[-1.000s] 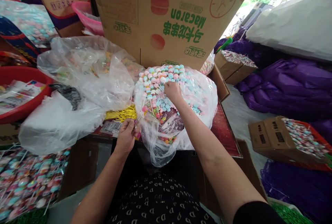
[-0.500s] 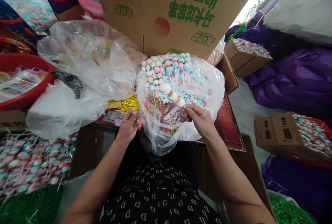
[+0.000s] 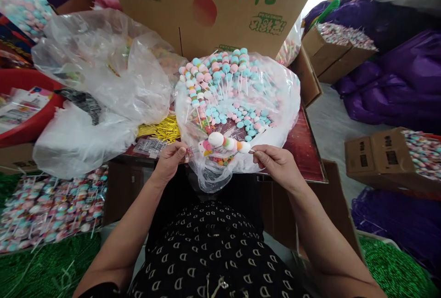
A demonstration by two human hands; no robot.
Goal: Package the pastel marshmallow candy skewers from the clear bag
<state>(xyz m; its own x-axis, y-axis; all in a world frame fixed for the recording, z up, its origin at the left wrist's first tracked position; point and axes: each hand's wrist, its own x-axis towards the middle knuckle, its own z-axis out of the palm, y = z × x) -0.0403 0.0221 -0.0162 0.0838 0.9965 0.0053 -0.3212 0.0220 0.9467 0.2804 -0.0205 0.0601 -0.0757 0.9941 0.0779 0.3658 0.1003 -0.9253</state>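
Note:
Between the thumb and fingers of my right hand (image 3: 275, 160) is the stick end of a marshmallow skewer (image 3: 230, 144), with white marshmallows and coloured rings threaded along it. It lies almost level, its large white tip pointing left. My left hand (image 3: 171, 159) pinches a small clear wrapper with a pink and yellow print (image 3: 206, 147). The skewer's tip meets the wrapper's edge; whether it is inside I cannot tell. Behind both hands, finished marshmallow skewers (image 3: 225, 69) and loose blue and pink marshmallows (image 3: 253, 121) lie on a big clear plastic bag (image 3: 291, 88).
Yellow twist ties (image 3: 161, 128) lie left of the bag on the red table (image 3: 308, 151). A large cardboard box (image 3: 158, 22) stands behind. Wrapped skewers (image 3: 51, 210) are heaped at lower left, near a red basin (image 3: 31, 75). Boxes of candy (image 3: 375, 155) stand on the right.
My right hand has brought the skewer down and nearer to me, turning it more level. The printed wrapper now shows stretched out from my left hand, at the skewer's tip.

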